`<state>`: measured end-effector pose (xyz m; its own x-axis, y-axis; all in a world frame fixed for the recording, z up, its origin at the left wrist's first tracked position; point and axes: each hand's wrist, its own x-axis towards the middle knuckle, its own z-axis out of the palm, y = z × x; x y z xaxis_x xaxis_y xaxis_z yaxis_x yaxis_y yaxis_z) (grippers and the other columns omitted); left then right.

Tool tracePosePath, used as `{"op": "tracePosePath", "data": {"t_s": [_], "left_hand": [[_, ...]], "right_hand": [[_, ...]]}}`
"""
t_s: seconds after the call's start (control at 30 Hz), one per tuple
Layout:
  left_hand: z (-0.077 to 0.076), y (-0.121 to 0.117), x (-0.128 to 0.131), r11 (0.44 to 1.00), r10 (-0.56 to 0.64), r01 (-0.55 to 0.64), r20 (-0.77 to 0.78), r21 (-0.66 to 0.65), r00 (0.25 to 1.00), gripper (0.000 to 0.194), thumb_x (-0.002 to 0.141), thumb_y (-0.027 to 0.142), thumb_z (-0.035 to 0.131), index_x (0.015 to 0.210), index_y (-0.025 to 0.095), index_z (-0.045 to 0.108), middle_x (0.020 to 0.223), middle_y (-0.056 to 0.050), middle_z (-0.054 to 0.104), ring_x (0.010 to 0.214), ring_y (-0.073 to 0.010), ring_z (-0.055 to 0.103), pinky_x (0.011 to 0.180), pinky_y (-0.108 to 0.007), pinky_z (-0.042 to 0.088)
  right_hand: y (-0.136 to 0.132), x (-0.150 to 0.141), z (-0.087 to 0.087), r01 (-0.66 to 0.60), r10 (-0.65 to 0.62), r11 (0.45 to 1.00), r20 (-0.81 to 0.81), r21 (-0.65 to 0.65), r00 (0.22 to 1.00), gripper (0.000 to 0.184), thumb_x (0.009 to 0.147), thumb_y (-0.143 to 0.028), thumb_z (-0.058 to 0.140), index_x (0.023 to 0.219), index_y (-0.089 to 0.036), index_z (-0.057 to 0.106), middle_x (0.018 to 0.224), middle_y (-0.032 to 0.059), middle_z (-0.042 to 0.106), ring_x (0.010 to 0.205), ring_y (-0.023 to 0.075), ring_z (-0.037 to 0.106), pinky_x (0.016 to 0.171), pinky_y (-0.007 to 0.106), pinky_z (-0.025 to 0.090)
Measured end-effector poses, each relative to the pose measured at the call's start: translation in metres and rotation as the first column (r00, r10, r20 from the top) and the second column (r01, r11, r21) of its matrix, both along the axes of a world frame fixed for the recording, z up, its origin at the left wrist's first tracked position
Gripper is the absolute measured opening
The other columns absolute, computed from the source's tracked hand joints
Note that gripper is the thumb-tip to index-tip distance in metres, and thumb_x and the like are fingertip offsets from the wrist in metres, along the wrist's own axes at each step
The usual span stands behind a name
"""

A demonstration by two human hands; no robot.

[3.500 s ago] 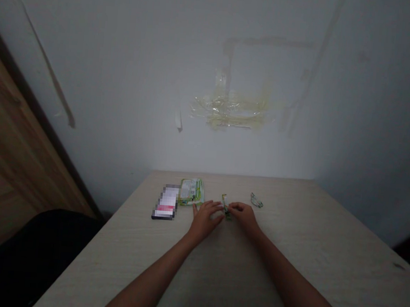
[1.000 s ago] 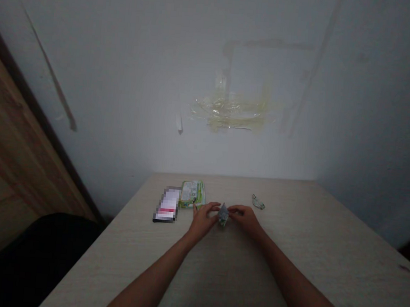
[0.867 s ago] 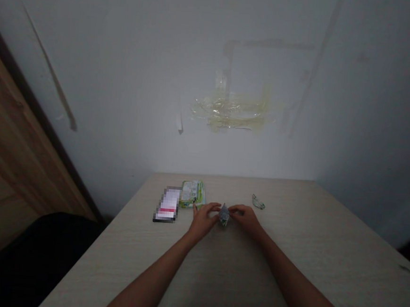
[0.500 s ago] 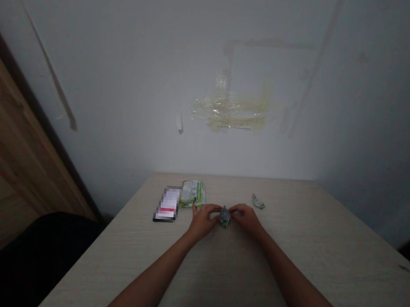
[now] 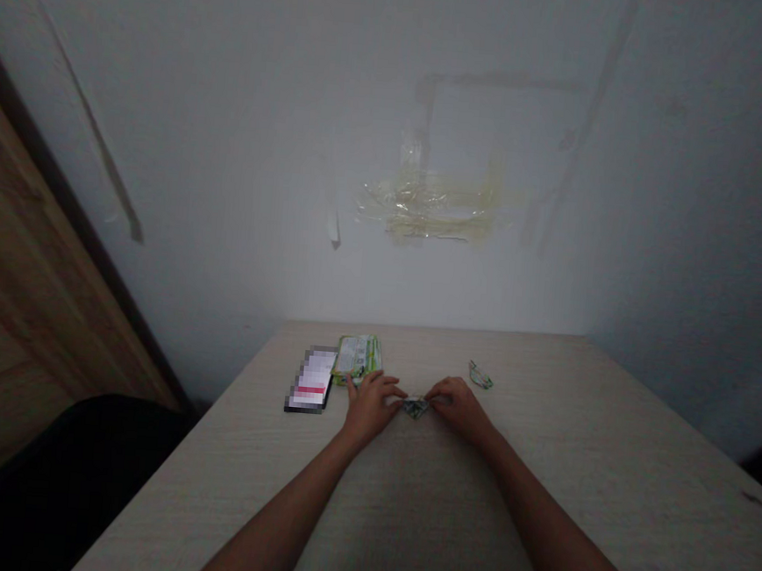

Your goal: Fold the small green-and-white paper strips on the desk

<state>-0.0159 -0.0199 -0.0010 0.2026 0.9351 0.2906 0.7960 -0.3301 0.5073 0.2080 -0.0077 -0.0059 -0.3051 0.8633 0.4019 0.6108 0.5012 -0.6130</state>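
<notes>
The left hand (image 5: 370, 408) and right hand (image 5: 460, 408) are pinching a small folded foil wrapper (image 5: 414, 408) between their fingers at twelve o'clock on the desk (image 5: 443, 502) (it is already creased quite flat), while a green snack packet (image 5: 358, 358) is lying at eleven o'clock, unfolded.

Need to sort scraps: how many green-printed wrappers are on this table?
3: a flat packet by the far edge, a folded piece between the left hand and right hand, a small strip farther right. More may hide under the hands.
</notes>
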Motion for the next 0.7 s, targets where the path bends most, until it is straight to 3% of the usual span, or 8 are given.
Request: {"op": "tracePosePath", "data": {"t_s": [0.23, 0.43, 0.7], "left_hand": [[0.000, 0.000, -0.003, 0.999, -0.014, 0.016, -0.035, 0.038, 0.999, 0.017, 0.078, 0.029, 0.069, 0.090, 0.039, 0.074, 0.124, 0.003, 0.066, 0.135, -0.0304, 0.039, 0.108, -0.071, -0.015], [0.001, -0.004, 0.000, 0.998, -0.008, 0.011, -0.045, 0.060, 0.999, 0.010, 0.081, 0.038, 0.067, 0.087, 0.037, 0.074, 0.122, 0.002, 0.068, 0.134, -0.0313, 0.039, 0.106, -0.071, -0.018], [0.002, -0.008, 0.006, 0.996, -0.007, 0.013, -0.073, 0.086, 0.997, 0.017, 0.080, 0.048, 0.068, 0.085, 0.033, 0.073, 0.117, 0.001, 0.069, 0.132, -0.0317, 0.041, 0.107, -0.070, -0.019]], "right_hand": [[0.002, 0.001, -0.005, 0.009, -0.009, 1.000, 0.041, 0.010, 0.999, 0.016, 0.073, -0.021, 0.066, 0.083, -0.024, 0.078, 0.091, 0.0069, 0.070, 0.095, 0.0237, 0.060, 0.092, 0.037, 0.043], [0.001, -0.001, -0.009, 0.032, -0.034, 0.999, 0.047, 0.028, 0.998, 0.013, 0.075, -0.026, 0.067, 0.082, -0.025, 0.078, 0.095, 0.0075, 0.067, 0.098, 0.0244, 0.057, 0.094, 0.039, 0.043], [0.000, -0.004, -0.013, 0.064, -0.068, 0.997, 0.079, 0.052, 0.995, 0.012, 0.075, -0.025, 0.067, 0.084, -0.024, 0.076, 0.098, 0.0078, 0.064, 0.100, 0.0244, 0.055, 0.094, 0.039, 0.043]]}}
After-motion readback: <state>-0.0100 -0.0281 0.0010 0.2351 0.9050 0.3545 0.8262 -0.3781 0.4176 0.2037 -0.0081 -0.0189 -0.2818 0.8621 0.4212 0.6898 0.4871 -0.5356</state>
